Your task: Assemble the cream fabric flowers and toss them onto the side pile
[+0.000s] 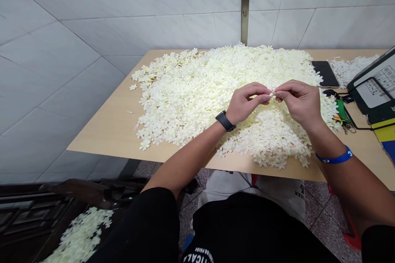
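A wide heap of small cream-white fabric flowers [197,90] covers most of a light wooden table [108,131]. Both hands hover over the heap's right part, fingertips meeting. My left hand [247,102], with a black watch on its wrist, pinches a small white flower piece [272,94]. My right hand [298,100], with a blue band on its wrist, pinches the same piece from the other side. The piece is mostly hidden by the fingers.
A black phone [324,73] lies at the table's back right beside a smaller pile of white pieces [352,68]. Keys on a green tag [342,115] and a dark device with a keypad [375,84] sit at the right edge. More flowers [80,234] lie low on the left.
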`<state>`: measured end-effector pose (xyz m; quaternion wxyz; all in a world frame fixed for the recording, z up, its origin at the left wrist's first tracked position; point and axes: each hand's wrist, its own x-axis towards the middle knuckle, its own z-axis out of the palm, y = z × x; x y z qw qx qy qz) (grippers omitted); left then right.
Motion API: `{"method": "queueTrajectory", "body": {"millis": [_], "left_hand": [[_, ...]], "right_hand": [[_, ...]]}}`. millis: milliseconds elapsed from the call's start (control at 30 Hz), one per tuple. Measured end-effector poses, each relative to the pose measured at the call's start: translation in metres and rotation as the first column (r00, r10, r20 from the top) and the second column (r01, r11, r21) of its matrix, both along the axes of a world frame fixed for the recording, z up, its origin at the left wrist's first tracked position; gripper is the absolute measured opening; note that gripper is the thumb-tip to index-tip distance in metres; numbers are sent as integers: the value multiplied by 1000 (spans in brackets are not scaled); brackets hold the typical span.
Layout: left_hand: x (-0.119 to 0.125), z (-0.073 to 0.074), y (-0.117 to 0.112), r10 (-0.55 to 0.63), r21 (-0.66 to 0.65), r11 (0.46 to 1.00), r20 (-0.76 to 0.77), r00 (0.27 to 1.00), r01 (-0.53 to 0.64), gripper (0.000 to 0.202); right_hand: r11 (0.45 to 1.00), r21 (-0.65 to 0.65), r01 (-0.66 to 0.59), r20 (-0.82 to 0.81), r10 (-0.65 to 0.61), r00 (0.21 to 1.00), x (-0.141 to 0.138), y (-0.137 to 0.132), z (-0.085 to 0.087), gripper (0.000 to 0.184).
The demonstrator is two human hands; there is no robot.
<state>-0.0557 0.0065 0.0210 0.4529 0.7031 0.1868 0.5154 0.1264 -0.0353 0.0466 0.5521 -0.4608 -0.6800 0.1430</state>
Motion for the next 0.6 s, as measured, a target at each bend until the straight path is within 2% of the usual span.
{"method": "queueTrajectory", "body": {"millis": [233,333,467,600], "left_hand": [[0,-1,-1,12,16,1000,-8,1000,-12,26],[1,-3,-2,91,59,994,-12,996,-90,25],[3,-4,-3,204,102,975,-41,978,-199,25],[3,-3,-7,278,159,951,-64,959,-265,21]], "right_hand": [[1000,4,-30,-18,30,999,-1,0,0,13],[1000,28,-12,-6,12,1000,-4,-1,-2,7],[998,47,48,14,-49,999,-9,-4,-4,12],[998,62,33,14,-34,999,-11,-5,-3,13]]}}
